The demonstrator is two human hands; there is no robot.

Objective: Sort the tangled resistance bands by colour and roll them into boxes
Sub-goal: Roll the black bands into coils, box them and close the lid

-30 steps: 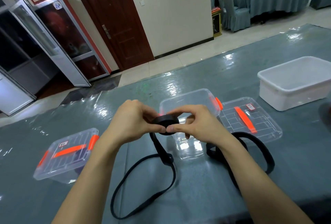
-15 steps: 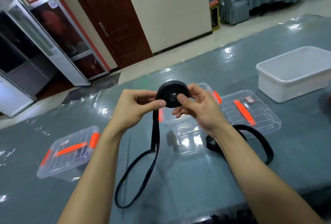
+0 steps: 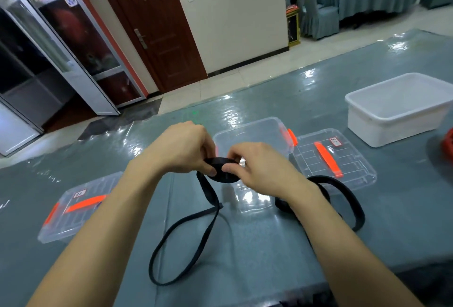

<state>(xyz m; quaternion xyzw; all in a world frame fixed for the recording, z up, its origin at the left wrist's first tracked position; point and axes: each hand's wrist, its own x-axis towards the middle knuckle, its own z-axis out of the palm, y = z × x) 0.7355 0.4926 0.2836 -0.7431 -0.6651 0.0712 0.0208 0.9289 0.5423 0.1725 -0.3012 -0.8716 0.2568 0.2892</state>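
A black resistance band is partly wound into a flat roll [image 3: 221, 177] that I hold between both hands over the table. My left hand [image 3: 182, 151] pinches the roll's left side and my right hand [image 3: 256, 168] pinches its right side. The unrolled tail [image 3: 188, 240] hangs down and lies as a long loop on the table in front of me. Just behind the roll stands an open clear box [image 3: 255, 132] with orange latches. A second black band [image 3: 343, 196] lies looped beside my right forearm, partly hidden by it.
The clear lid [image 3: 333, 157] with an orange handle lies right of the open box. A closed clear box [image 3: 73, 208] with orange handle sits at the left. A white tub [image 3: 397, 108] stands at the far right, with a red object [image 3: 448, 144] at the frame's edge.
The roll, held upright and higher half a second ago, has come down and lies flat between my hands. More of the tail rests on the table.
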